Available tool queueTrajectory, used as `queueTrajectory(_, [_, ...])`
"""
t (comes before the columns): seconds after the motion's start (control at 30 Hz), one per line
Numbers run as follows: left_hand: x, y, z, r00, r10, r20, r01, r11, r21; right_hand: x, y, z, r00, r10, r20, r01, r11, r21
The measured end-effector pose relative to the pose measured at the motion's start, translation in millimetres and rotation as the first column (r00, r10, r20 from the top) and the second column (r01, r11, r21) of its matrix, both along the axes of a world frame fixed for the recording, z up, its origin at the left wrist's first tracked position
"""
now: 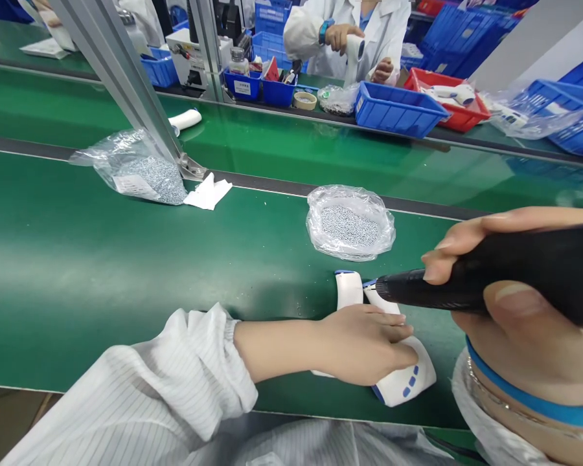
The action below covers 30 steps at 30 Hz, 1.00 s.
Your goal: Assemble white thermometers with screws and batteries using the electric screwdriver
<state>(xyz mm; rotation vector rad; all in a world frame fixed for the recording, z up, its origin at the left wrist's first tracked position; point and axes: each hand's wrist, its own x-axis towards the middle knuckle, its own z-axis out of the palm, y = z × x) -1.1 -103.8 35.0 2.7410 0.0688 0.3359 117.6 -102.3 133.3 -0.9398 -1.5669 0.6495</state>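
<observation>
My left hand [369, 346] lies over a white infrared thermometer [415, 382] with blue buttons, pressing it to the green bench. Its fingers curl round the body. A second white thermometer [349, 289] is beside it, partly hidden under the same hand. From the right, my right hand [519, 291] grips a black electric screwdriver [515, 272]. The tip of the screwdriver points left, at the upper end of the first thermometer's handle; whether it touches a screw is too small to tell. Just beyond stands an open plastic bag of small screws [350, 225].
A bigger screw bag [150, 178] leans by a metal post [126, 77], near a crumpled white paper [208, 193]. One white thermometer [186, 120] lies on the green belt [272, 145]. Blue bins [398, 110] and a red bin [447, 100] line the far side, where a co-worker [359, 39] holds a similar device.
</observation>
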Motion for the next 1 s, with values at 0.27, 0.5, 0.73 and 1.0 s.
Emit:
queueTrajectory(0.27, [2,2,3.1,1.000,0.006,0.007,-0.006,1.000,-0.021,-2,2,-7.0,0.999,0.032,0.014,-0.031,0.998,-0.051])
queueTrajectory(0.5, [2,0,2.0,1.000,0.007,0.002,-0.007,1.000,-0.004,-5,6,-6.0,0.999,0.025,-0.022,-0.026,0.999,-0.025])
queueTrajectory(0.73, [1,-2,0.0,0.998,0.036,0.052,-0.035,0.999,-0.012,2,16,-2.0,0.996,0.055,0.071,-0.048,0.994,-0.096])
queueTrajectory(1.0, [5,-3,3.8,0.999,0.033,-0.040,-0.036,0.996,-0.081,2,43,9.8,0.943,0.293,0.159,-0.264,0.947,-0.181])
